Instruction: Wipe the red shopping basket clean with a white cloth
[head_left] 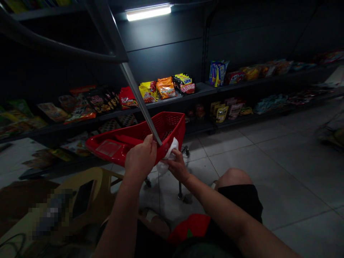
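Dark metal store shelves [185, 92], bright snack packets [166, 87], a ceiling strip light [148, 13], pale floor tiles [268, 179]

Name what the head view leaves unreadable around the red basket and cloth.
Head view:
White cloth: part hidden behind the red plastic basket and right hand.
Item on the yellow plastic chair: pixelated.
Shelf packets: labels too small, dim.

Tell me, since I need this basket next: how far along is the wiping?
Hard to tell in this dim light, but the red basket looks clean. In hand: the right hand presses a white cloth to its end while the left hand grips it. Remaining: its long metal handle and wheeled legs, away from the cloth.
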The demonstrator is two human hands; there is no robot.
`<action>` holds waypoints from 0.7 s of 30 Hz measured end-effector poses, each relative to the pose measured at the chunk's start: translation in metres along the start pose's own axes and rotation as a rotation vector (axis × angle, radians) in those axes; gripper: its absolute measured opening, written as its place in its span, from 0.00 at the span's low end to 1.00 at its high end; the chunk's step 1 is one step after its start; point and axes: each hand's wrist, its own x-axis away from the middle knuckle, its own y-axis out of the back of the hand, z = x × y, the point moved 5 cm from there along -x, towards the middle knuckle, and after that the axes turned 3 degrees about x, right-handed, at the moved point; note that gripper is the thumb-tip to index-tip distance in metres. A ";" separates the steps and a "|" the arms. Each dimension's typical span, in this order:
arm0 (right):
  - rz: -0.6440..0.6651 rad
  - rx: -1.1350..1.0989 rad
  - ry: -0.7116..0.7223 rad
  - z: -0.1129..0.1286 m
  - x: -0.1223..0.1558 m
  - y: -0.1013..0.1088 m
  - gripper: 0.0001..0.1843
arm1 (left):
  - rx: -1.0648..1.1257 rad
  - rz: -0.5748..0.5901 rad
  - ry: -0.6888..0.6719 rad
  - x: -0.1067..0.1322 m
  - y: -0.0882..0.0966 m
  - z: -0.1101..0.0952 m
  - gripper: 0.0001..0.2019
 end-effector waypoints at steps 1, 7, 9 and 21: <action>0.015 0.024 0.004 -0.009 0.012 -0.001 0.18 | 0.003 0.000 -0.004 0.001 0.000 0.000 0.22; 0.125 0.030 -0.107 -0.039 0.065 -0.007 0.19 | -0.010 -0.023 -0.005 -0.001 -0.001 0.001 0.22; 0.076 -0.004 -0.110 -0.024 0.044 -0.001 0.18 | -0.019 -0.022 -0.009 -0.001 -0.001 0.001 0.21; 0.200 -0.095 -0.251 -0.056 0.083 -0.014 0.21 | -0.045 -0.031 -0.014 0.000 -0.001 0.004 0.21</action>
